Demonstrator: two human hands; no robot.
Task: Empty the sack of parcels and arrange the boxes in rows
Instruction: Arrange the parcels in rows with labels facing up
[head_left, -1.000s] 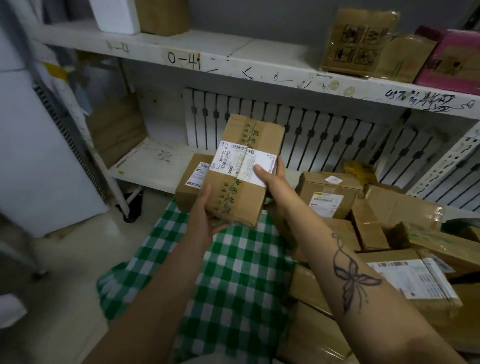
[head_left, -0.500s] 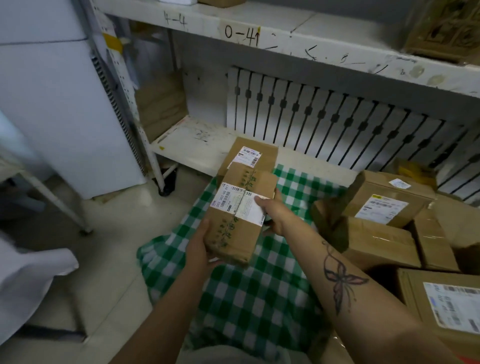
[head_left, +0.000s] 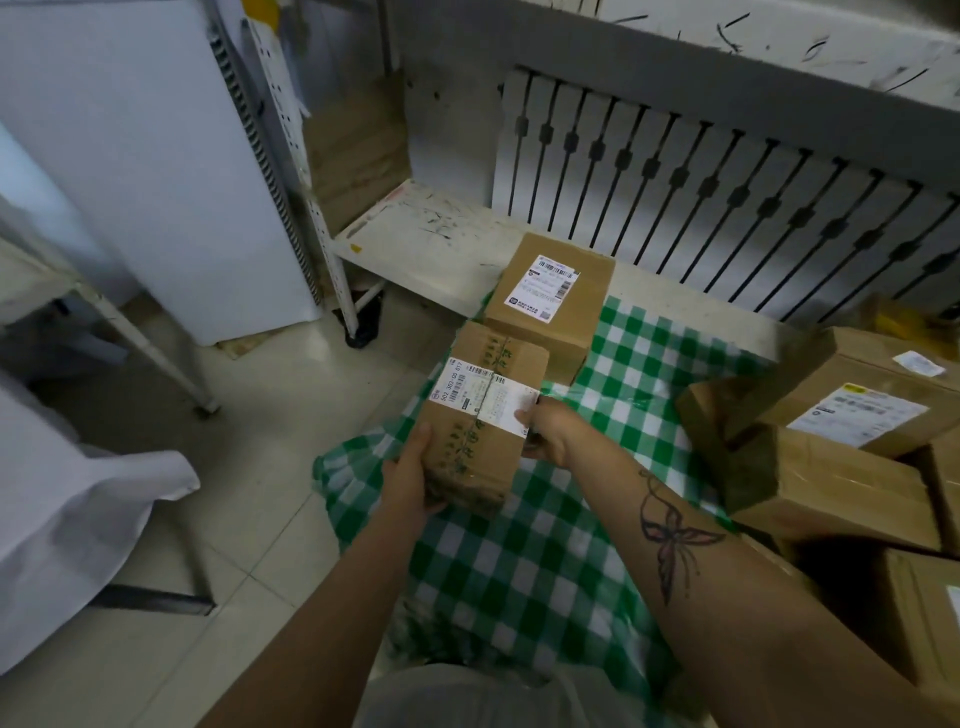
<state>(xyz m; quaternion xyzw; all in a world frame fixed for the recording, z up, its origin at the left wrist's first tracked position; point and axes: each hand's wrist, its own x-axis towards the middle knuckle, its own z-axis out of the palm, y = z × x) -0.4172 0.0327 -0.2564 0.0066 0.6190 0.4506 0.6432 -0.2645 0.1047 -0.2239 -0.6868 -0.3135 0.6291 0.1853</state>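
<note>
Head view: left grip (head_left: 410, 478) and right grip (head_left: 548, 432) both clasp taped box (head_left: 480, 415) over checked sack (head_left: 519, 571), just beside labelled box (head_left: 553, 317).

Dim, grey-blue light fills the room; the brightest patch is a soft sheen on the floor tiles (head_left: 270, 431) at left. The stacked boxes (head_left: 831, 483) at right sink into shadow (the gaps between them are nearly black). The white label (head_left: 488, 395) on the held box (head_left: 478, 457) looks washed out, its print smeared. The shelf edge (head_left: 675, 88) bows near the top border.

R hand (head_left: 546, 432) partly behind held box (head_left: 470, 452); label (head_left: 485, 396) txt unreadable
</note>
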